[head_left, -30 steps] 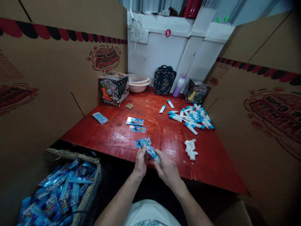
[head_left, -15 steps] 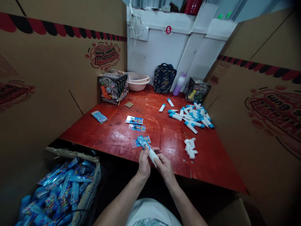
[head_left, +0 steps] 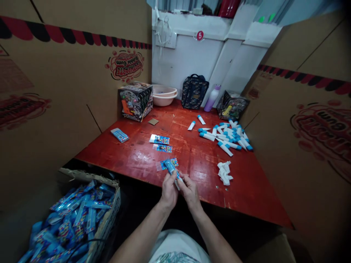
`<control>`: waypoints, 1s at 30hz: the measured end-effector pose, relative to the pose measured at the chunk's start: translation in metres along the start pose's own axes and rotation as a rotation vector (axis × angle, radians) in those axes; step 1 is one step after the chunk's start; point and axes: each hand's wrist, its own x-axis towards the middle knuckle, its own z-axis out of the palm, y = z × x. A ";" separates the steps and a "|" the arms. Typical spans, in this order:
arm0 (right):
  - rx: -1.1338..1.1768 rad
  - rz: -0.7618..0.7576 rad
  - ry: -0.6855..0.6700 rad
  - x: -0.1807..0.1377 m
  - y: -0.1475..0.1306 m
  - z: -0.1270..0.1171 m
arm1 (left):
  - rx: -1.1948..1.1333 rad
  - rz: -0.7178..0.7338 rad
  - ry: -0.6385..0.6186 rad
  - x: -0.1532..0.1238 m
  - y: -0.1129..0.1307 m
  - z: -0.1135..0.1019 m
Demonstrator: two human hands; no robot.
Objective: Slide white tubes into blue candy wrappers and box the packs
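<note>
My left hand [head_left: 169, 190] has its fingers wrapped round a blue printed plastic sleeve [head_left: 170, 167] at the table's front edge. A white tube [head_left: 178, 183] sits partly inside this sleeve, its bare white end toward me. My right hand [head_left: 191, 193] pinches that end. Just beyond my hands lies a flat printed sleeve [head_left: 173, 161], partly covered by the held one. Farther back are two more flat sleeves, one with a white end [head_left: 159, 139] and one with a clear end [head_left: 163, 148]. To the right is a pile of white tubes with blue caps [head_left: 226, 136].
A stack of blue sleeves [head_left: 119, 134] lies at the left of the red table [head_left: 131, 160]. Crumpled tissue [head_left: 225, 173] is on the right. A crate [head_left: 116, 197] of filled blue packs stands low left. Cardboard walls [head_left: 82, 73] flank both sides; a bottle [head_left: 212, 98] stands behind.
The sleeve now covers more of the tube, and less white shows between my hands. My right hand has come closer to my left. The whole view has shifted slightly.
</note>
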 end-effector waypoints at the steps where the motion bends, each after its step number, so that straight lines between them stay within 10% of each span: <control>1: 0.005 0.016 0.002 0.002 0.001 0.001 | 0.008 -0.012 -0.007 -0.002 -0.003 -0.001; 15: 0.244 0.079 -0.244 -0.009 0.010 -0.001 | -0.243 -0.190 -0.030 0.001 0.033 -0.013; 30: -0.227 -0.104 -0.332 0.002 0.006 0.010 | -0.172 -0.139 0.023 -0.009 0.049 -0.033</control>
